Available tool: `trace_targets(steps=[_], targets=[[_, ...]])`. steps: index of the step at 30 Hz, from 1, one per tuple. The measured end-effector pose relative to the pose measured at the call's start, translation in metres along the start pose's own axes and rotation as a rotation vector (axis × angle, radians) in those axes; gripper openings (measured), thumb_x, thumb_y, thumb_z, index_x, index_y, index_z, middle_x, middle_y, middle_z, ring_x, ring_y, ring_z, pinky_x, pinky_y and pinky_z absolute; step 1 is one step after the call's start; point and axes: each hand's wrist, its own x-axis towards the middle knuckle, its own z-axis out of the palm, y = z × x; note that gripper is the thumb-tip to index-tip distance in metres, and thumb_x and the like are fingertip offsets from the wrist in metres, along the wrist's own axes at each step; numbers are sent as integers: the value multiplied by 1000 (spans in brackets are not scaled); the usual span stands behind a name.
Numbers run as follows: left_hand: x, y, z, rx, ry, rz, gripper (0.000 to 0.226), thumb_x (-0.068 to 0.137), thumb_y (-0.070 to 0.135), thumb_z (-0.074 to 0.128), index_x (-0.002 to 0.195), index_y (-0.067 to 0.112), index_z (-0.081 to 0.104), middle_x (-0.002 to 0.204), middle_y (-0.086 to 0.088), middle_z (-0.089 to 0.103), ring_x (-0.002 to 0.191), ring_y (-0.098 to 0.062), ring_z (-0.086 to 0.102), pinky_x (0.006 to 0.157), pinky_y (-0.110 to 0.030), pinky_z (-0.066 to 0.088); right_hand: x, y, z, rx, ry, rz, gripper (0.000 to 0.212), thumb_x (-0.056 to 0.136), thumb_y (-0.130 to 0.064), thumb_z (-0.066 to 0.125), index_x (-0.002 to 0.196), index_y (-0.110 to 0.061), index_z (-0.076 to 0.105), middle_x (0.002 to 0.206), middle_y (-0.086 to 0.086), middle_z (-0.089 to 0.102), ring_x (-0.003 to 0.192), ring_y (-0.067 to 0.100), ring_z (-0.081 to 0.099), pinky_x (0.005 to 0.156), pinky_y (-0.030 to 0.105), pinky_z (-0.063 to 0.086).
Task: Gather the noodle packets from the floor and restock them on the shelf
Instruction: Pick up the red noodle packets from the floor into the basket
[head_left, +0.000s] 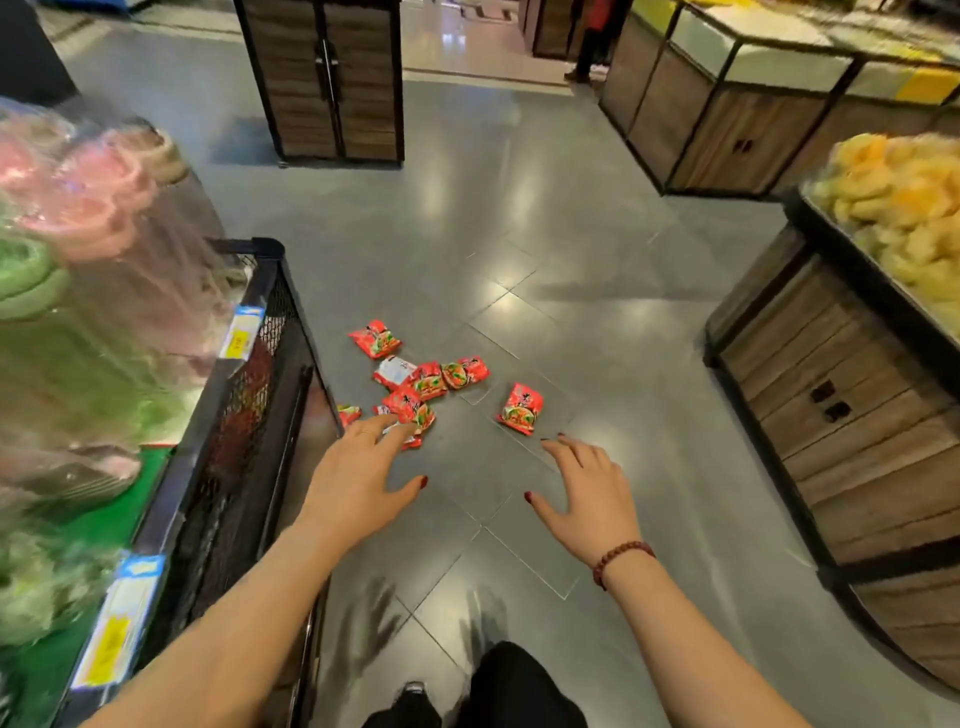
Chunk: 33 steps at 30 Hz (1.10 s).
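Note:
Several red noodle packets (428, 379) lie scattered on the grey tiled floor. One packet (521, 408) rests apart to the right, another (375, 339) at the far side. My left hand (358, 480) is stretched out with spread fingers, its fingertips over the nearest packet (410, 408). My right hand (592, 493), with a bead bracelet at the wrist, hovers open just short of the lone right packet. Neither hand holds anything. The black mesh-fronted shelf (244, 364) stands at my left.
Bagged pink and green goods (88, 234) fill the top of the left shelf, with price tags on its edge. A wooden display bin of yellow snacks (841, 374) stands on the right. A wooden cabinet (324, 78) stands ahead. A person stands in the far background.

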Motion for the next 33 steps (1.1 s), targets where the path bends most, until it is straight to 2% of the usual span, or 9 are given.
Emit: trace_targets(steps=[4, 8, 12, 14, 19, 23, 25, 29, 33], targets=[[63, -19, 9, -27, -16, -34, 66, 76, 44, 76, 131, 12, 59, 130, -12, 59, 119, -35, 55, 94, -48, 51, 72, 15, 9, 6, -61, -8, 64, 87, -50, 59, 143, -25, 41, 146, -2, 42, 132, 22, 38, 109, 35, 31], [127, -34, 20, -51, 19, -75, 60, 69, 43, 69, 120, 12, 65, 117, -10, 65, 104, -33, 63, 83, -43, 56, 158, 37, 15, 24, -80, -42, 62, 83, -46, 65, 137, -22, 48, 140, 1, 48, 124, 26, 45, 102, 36, 36], [196, -47, 25, -41, -24, -102, 60, 64, 37, 78, 118, 13, 67, 114, -13, 68, 98, -35, 67, 78, -43, 57, 238, 61, 12, 90, -83, -21, 59, 81, -43, 68, 134, -22, 50, 138, 1, 50, 124, 25, 46, 102, 36, 37], [227, -57, 28, -25, -27, -143, 61, 64, 39, 75, 118, 13, 67, 115, -12, 67, 102, -34, 67, 80, -44, 56, 273, 72, 13, 107, -92, -43, 58, 81, -41, 68, 133, -21, 51, 140, 2, 48, 127, 25, 44, 104, 35, 35], [290, -80, 42, -73, -92, -263, 69, 71, 51, 64, 130, 17, 61, 131, -11, 60, 123, -32, 55, 97, -45, 48, 344, 89, 23, 113, -146, -42, 60, 83, -42, 66, 136, -23, 48, 145, 1, 43, 133, 22, 37, 108, 32, 28], [337, -103, 63, -95, -104, -274, 64, 70, 39, 80, 126, 12, 64, 125, -13, 62, 114, -36, 59, 94, -45, 49, 395, 102, 38, 143, -190, -19, 58, 83, -40, 67, 135, -23, 49, 144, 0, 44, 133, 22, 38, 109, 31, 27], [366, -116, 73, -117, -92, -308, 62, 72, 30, 84, 128, 12, 63, 129, -11, 61, 118, -33, 57, 96, -42, 47, 421, 108, 47, 137, -227, 3, 60, 83, -40, 67, 138, -24, 46, 145, -1, 42, 134, 22, 37, 110, 31, 27], [425, -141, 93, -151, -131, -383, 64, 83, 36, 74, 141, 21, 51, 145, -3, 48, 132, -23, 44, 100, -37, 42, 473, 120, 66, 207, -275, 71, 60, 83, -42, 67, 137, -26, 46, 141, -4, 46, 130, 20, 39, 108, 29, 29], [463, -157, 119, -224, -161, -495, 59, 85, 34, 73, 137, 15, 54, 141, -10, 50, 130, -31, 44, 101, -44, 41, 512, 138, 91, 273, -338, 145, 57, 82, -35, 71, 133, -22, 51, 135, 1, 51, 126, 23, 44, 105, 32, 34]])
